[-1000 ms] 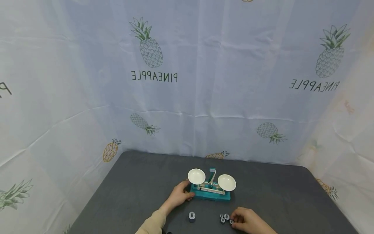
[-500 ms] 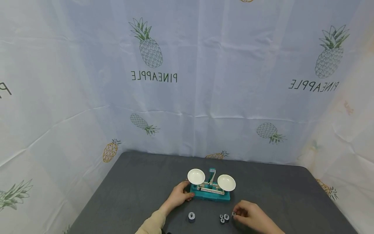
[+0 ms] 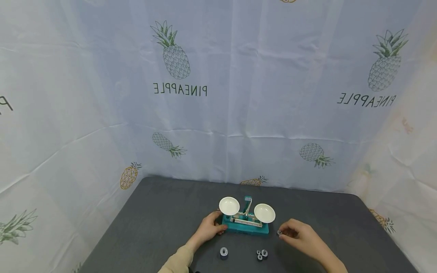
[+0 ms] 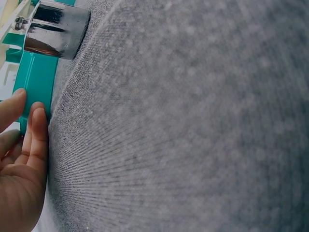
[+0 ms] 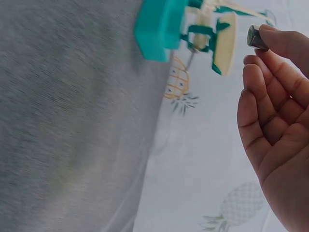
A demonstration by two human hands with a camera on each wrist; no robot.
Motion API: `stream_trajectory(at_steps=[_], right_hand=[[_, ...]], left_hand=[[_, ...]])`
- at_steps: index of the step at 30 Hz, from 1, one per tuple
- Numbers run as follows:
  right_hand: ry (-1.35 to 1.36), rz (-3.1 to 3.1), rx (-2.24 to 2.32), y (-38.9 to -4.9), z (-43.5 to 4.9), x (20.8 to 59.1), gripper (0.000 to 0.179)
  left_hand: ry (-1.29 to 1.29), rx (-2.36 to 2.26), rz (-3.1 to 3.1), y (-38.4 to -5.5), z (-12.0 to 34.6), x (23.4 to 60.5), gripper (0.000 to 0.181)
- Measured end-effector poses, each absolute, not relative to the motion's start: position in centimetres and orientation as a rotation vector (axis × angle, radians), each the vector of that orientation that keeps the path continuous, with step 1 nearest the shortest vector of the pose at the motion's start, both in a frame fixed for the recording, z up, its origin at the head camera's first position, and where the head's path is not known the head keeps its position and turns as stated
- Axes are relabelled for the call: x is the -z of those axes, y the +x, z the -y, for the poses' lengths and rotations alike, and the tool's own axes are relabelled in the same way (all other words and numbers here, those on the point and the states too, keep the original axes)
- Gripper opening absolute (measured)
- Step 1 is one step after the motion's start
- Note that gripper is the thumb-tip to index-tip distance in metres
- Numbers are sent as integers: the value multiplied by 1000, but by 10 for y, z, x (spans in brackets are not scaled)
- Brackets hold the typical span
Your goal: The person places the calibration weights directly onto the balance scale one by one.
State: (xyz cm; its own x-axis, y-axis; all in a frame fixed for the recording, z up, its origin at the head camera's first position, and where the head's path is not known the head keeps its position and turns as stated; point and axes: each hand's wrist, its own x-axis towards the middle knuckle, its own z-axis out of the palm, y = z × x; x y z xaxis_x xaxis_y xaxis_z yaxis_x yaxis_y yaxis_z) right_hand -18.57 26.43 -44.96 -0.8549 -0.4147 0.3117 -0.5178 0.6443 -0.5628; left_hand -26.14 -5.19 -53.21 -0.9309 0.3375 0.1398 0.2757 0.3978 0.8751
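A teal balance scale (image 3: 247, 229) with two white pans stands on the dark table. Its left pan (image 3: 229, 206) and right pan (image 3: 264, 213) hold nothing. My left hand (image 3: 206, 227) grips the left end of the base, and the left wrist view has the fingers (image 4: 38, 125) against the teal plastic. Between thumb and fingertip, my right hand (image 3: 304, 239) pinches a small metal weight (image 5: 257, 38), raised to the right of the scale. On the table in front lie a larger weight (image 3: 223, 253) and, further right, a cluster of small weights (image 3: 264, 253).
The grey table (image 3: 170, 212) ends at a pineapple-printed curtain (image 3: 211, 159) behind and at both sides. In the left wrist view a shiny metal weight (image 4: 58, 29) appears near the teal base.
My right hand has lifted one small weight from the cluster and carried it forward and right, to beside the scale. The left hand has stayed on the base.
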Motion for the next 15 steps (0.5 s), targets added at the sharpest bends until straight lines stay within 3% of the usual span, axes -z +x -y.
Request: stream_trajectory(at_steps=[15], right_hand=[[638, 2695, -889, -207, -258, 434, 11]], left_hand=[[553, -1615, -2562, -261, 52, 531, 56]])
